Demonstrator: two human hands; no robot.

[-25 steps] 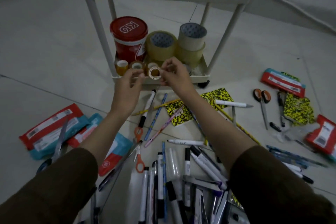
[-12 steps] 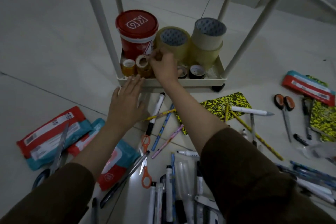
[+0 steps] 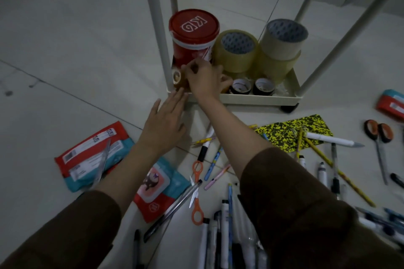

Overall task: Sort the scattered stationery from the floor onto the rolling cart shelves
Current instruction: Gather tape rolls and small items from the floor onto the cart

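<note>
**Small tape rolls going onto the bottom shelf**

Right now the step in hand looks like placing small tape rolls on the lowest shelf of the cart [image 3: 258, 99], in its front left corner. The right hand [image 3: 204, 79] reaches over the shelf's front lip, fingers curled down among the little rolls just in front of the red tub [image 3: 193, 38]. One small roll [image 3: 177, 76] peeks out at the hand's left edge — whether the fingers actually grip a roll or only nudge them into line I cannot tell, since the knuckles hide the fingertips. The left hand [image 3: 165, 120] lies flat and open, fingers straight and together, their tips touching the shelf's front edge near the corner post; it holds nothing and seems to steady the cart.

Behind the hand stand the big tape rolls [image 3: 237, 50], and two dark small rolls [image 3: 252, 86] sit to its right on the same shelf. Most of the stationery is not yet sorted: orange scissors [image 3: 196, 190], pens and markers [image 3: 227, 225], a yellow speckled notebook [image 3: 295, 132] and red packets [image 3: 91, 157] are scattered over the floor.

The next move, by my reckoning, calls for letting go, lifting the right hand clear without toppling the small rolls, then reaching down for another item — likely from the pens nearest the knees.
</note>
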